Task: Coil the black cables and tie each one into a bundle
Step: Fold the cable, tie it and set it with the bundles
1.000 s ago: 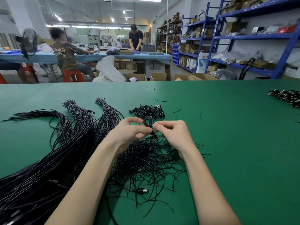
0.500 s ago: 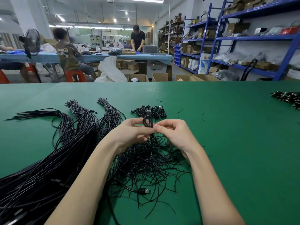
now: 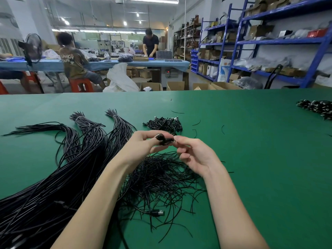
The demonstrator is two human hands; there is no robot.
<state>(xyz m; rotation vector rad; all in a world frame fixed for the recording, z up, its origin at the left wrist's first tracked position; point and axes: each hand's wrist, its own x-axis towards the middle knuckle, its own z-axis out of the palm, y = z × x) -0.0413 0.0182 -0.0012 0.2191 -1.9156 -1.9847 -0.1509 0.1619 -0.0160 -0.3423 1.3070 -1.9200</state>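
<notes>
Above the green table [image 3: 233,159], a small coiled cable [image 3: 164,139] sits pinched between both hands: the left hand [image 3: 143,146] pinches one end with curled fingers, and the right hand [image 3: 194,155] nips the other with thumb and forefinger. It looks light, limp and springy, likely to uncoil unless held at the crossing. Thin wiry ties [image 3: 161,177] lie heaped below; long smooth cables [image 3: 53,186] sprawl to the left.

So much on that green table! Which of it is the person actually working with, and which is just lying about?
In the job:
- small coiled black cable, pinched between left hand and right hand
- heap of thin black tie wires
- long uncoiled black cables
- pile of tied black bundles

Lying about:
- stray wire offcuts
- cardboard boxes
- blue metal shelving
</notes>
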